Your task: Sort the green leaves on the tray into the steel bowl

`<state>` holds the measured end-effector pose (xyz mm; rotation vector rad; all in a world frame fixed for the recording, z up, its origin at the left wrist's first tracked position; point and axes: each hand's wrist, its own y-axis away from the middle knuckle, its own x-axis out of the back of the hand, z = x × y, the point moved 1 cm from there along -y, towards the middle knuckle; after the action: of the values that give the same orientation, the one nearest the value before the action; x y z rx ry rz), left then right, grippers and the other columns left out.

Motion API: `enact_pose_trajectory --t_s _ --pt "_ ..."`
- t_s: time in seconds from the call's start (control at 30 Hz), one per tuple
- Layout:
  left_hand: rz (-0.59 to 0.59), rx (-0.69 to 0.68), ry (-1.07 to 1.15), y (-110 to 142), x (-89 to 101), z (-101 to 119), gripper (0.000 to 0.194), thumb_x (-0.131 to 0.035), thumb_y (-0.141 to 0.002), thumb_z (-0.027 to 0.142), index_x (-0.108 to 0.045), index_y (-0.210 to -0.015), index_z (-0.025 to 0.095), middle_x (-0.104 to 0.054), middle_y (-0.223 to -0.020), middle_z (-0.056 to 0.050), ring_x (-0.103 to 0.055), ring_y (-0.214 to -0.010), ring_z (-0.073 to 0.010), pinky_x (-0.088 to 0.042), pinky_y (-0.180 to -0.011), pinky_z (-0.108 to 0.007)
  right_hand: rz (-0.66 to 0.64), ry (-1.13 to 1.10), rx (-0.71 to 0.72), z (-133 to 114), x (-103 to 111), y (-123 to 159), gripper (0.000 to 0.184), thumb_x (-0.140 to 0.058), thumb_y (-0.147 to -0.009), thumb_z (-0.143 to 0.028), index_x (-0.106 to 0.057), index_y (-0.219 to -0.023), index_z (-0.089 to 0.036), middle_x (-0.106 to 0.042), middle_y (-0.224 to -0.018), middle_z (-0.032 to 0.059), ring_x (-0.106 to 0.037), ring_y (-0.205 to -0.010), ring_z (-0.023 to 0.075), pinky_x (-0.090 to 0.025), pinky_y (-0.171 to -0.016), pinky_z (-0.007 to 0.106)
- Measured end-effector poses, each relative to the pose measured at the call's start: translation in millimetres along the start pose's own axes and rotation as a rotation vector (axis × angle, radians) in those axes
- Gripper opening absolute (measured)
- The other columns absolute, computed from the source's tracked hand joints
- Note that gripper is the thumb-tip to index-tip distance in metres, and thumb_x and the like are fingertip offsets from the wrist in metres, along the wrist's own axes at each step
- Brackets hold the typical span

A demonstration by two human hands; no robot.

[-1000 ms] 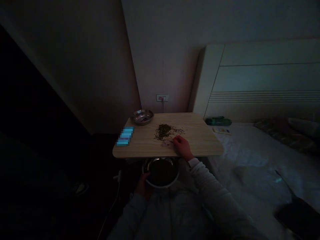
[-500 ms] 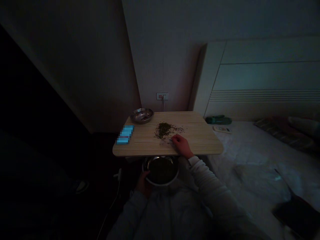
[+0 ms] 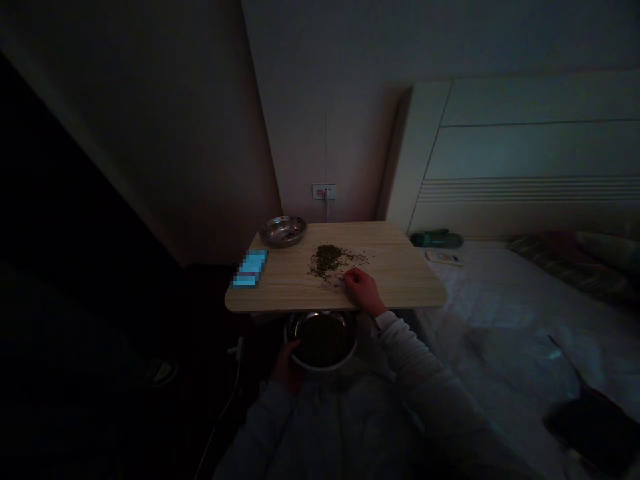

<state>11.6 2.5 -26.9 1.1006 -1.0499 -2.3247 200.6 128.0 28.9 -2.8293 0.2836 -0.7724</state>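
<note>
Small green beans point(image 3: 328, 259) lie heaped and scattered on a pale wooden table point(image 3: 400, 293). My right hand point(image 3: 363, 291) rests on the tabletop just right of the nearest beans, its fingers curled together; whatever they hold, if anything, is too small to see. Below the table's near edge, my left hand point(image 3: 289, 368) grips the rim of a metal bowl point(image 3: 320, 368) at its left side. The inside of this bowl looks dark greenish, its contents hard to make out. A second, shallow metal bowl point(image 3: 283, 231) stands at the table's far left corner with a few dark bits inside.
A lit phone point(image 3: 251, 269), blurred out, lies at the table's left edge. On the bed point(image 3: 480, 300) to the right are a green bottle point(image 3: 437, 239), a pale handset point(image 3: 444, 258) and a dark long-handled object point(image 3: 595, 427). A wall socket point(image 3: 324, 192) holds a plug; a cable trails on the floor.
A few beans near my right fingertips have shifted slightly on the table. Both hands and the bowls stay almost where they were.
</note>
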Motion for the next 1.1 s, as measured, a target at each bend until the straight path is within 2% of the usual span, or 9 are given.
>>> enact_pose_trajectory --t_s 0.13,0.27,0.5,0.83,0.97,1.1 --pt "-0.036 -0.013 0.012 -3 2.0 -1 0.029 -0.055 -0.078 0.015 -0.065 -0.104 0.009 -0.076 -0.075 -0.011 -0.07 -0.09 -0.03 -0.056 -0.078 -0.043 -0.042 0.017 -0.014 -2 0 0 0.016 -0.052 -0.074 -0.028 -0.065 -0.075 -0.018 -0.064 -0.066 0.0008 -0.057 -0.063 0.0152 -0.042 -0.063 0.027" --pt "-0.035 -0.041 0.024 -3 2.2 -1 0.027 -0.055 -0.077 0.012 -0.067 -0.101 0.012 -0.076 -0.079 -0.01 -0.07 -0.088 -0.0288 -0.056 -0.079 -0.043 -0.087 -0.015 -0.009 -3 -2 0 0.017 -0.053 -0.075 -0.03 -0.065 -0.077 -0.019 -0.065 -0.068 0.0014 -0.057 -0.063 0.0157 -0.042 -0.062 0.027" --pt "-0.012 -0.036 0.015 2 -0.4 0 0.026 -0.053 -0.079 0.012 -0.067 -0.101 0.011 -0.076 -0.076 -0.01 -0.071 -0.087 -0.0284 -0.054 -0.082 -0.044 -0.101 -0.006 0.087 -2 -4 0 0.018 -0.054 -0.076 -0.031 -0.067 -0.077 -0.019 -0.065 -0.066 0.0006 -0.057 -0.063 0.015 -0.042 -0.06 0.026" --pt "0.008 -0.026 0.027 -4 2.9 -1 0.016 -0.053 -0.08 0.012 -0.068 -0.087 0.013 -0.073 -0.063 -0.007 -0.072 -0.08 -0.0256 -0.055 -0.078 -0.039 -0.236 0.013 0.092 -8 0 4 0.017 -0.056 -0.077 -0.028 -0.069 -0.082 -0.018 -0.068 -0.074 0.0026 -0.06 -0.068 0.0162 -0.043 -0.065 0.027" --pt "0.018 -0.042 0.029 -2 1.8 -1 0.014 -0.053 -0.079 0.011 -0.067 -0.078 0.014 -0.071 -0.059 -0.007 -0.071 -0.081 -0.0254 -0.055 -0.079 -0.038 -0.231 0.011 0.117 -8 -4 3 0.016 -0.057 -0.078 -0.027 -0.069 -0.083 -0.018 -0.069 -0.073 0.0025 -0.06 -0.069 0.016 -0.044 -0.064 0.026" --pt "-0.005 -0.077 0.038 -2 4.4 -1 0.012 -0.055 -0.075 0.011 -0.067 -0.074 0.014 -0.073 -0.066 -0.008 -0.07 -0.086 -0.0272 -0.054 -0.081 -0.041 -0.213 0.035 0.154 -12 -14 3 0.017 -0.057 -0.079 -0.029 -0.069 -0.085 -0.019 -0.069 -0.074 0.0031 -0.061 -0.069 0.0162 -0.044 -0.065 0.027"
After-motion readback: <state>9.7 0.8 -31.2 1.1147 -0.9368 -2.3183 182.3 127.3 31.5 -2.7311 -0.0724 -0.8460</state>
